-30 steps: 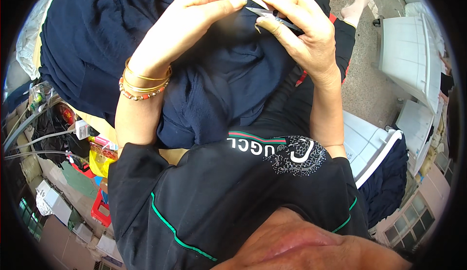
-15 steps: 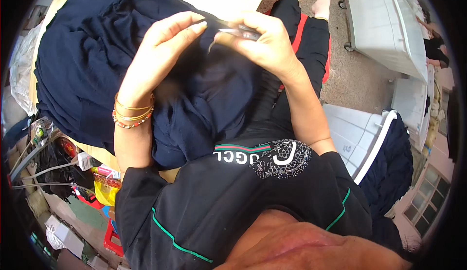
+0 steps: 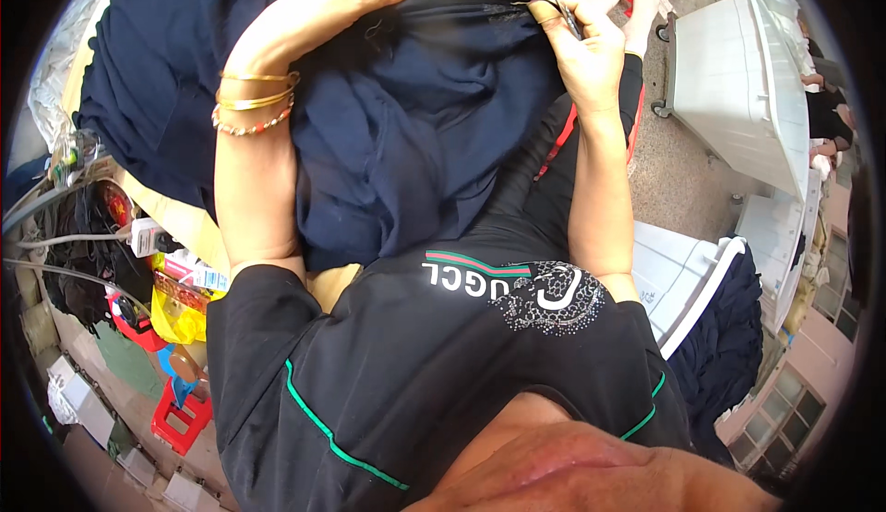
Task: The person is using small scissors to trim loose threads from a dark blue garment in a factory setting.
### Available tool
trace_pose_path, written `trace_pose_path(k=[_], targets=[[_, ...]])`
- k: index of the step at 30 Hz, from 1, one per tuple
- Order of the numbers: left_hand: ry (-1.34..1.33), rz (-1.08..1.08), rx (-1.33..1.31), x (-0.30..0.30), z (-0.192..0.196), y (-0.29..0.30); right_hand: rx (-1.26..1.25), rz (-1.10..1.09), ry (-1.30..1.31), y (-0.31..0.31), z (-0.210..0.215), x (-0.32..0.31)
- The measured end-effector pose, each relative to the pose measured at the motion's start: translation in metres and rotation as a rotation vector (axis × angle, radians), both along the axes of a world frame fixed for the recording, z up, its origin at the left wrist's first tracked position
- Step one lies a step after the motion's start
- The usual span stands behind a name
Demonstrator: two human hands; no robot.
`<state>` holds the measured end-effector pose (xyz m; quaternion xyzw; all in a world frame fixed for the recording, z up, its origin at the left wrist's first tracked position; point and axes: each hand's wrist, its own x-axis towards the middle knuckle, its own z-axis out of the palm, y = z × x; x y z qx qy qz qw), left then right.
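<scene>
A large heap of dark navy cloth (image 3: 397, 133) lies over the table and my lap. My left hand (image 3: 337, 0) is closed, pinching the cloth's upper edge between thumb and fingers. At the other end of that edge, my right hand (image 3: 592, 55) grips the cloth between thumb and finger. Small metal thread snips (image 3: 567, 15) are also held in that hand, their points sticking up past the fingers. The edge stretches nearly straight between both hands, and a loose thread hangs near the left one.
A pale wooden table (image 3: 175, 200) bears the cloth. To the right stand a white wheeled bin (image 3: 729, 78) and a nearer white bin (image 3: 683, 267) beside dark cloth (image 3: 724, 337). At lower left are a red stool (image 3: 182, 417), a yellow bag (image 3: 175, 313) and cables.
My hands were close together over the cloth, the snips between them. Now the right hand has moved away to the right, and the cloth's edge is spread between both hands.
</scene>
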<state>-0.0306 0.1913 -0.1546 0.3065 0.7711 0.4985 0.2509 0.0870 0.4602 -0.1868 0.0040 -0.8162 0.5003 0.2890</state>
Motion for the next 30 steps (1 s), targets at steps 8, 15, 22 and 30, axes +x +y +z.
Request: trace_pose_path(k=[8,15,22,30], targets=[[0.081,-0.049,0.037,-0.014,-0.015,0.002,0.294,0.032,-0.005,-0.04,0.011,0.004],[-0.271,-0.073,0.235,-0.005,-0.003,0.011,0.379,0.159,0.01,-0.057,0.014,-0.006],[-0.362,-0.065,0.25,0.0,0.008,0.009,0.164,0.238,0.063,-0.061,0.005,-0.014],[0.184,-0.178,-0.005,0.005,0.002,0.003,-0.132,0.232,0.032,-0.049,-0.006,-0.009]])
